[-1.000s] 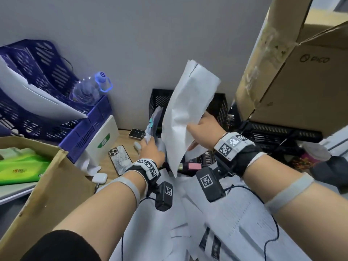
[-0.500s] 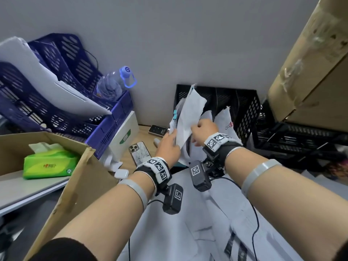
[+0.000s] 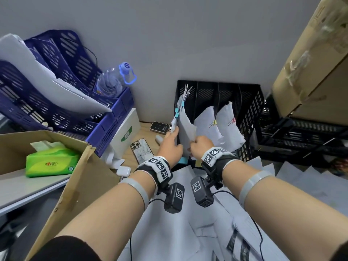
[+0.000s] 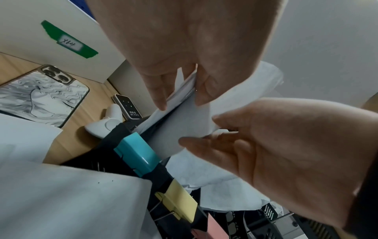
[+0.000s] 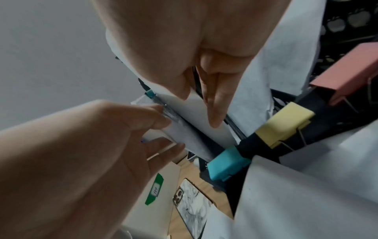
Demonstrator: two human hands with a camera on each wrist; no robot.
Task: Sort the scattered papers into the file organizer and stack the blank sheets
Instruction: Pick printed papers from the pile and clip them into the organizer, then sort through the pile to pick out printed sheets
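The black file organizer [image 3: 250, 102] stands against the wall, with clipped paper bundles in its middle slots. My left hand [image 3: 174, 131] pinches the teal-clipped bundle [image 3: 178, 112] in the leftmost slot and holds it to the left. Just to its right, my right hand [image 3: 194, 144] pinches a white sheet [image 3: 185, 127] that stands in that same slot beside the bundle. The left wrist view shows the left hand's fingers [image 4: 159, 97] and thumb closed on the bundle's edge. In the right wrist view my thumb and forefinger [image 5: 212, 110] grip the sheet [image 5: 206, 129]. Loose papers [image 3: 169, 232] cover the desk under my arms.
Teal [image 4: 137, 155], yellow [image 4: 180, 202] and pink clips mark the organizer's front edge. Blue trays [image 3: 105, 132] with paper and a water bottle [image 3: 111, 81] stand at left. A phone [image 3: 141, 150] and white box [image 3: 126, 132] lie beside them. Cardboard boxes [image 3: 310, 72] flank both sides.
The white sheet, held high a second ago, has come down into the organizer's leftmost slot. Both hands moved forward to the organizer, and the left hand now holds the clipped bundle aside.
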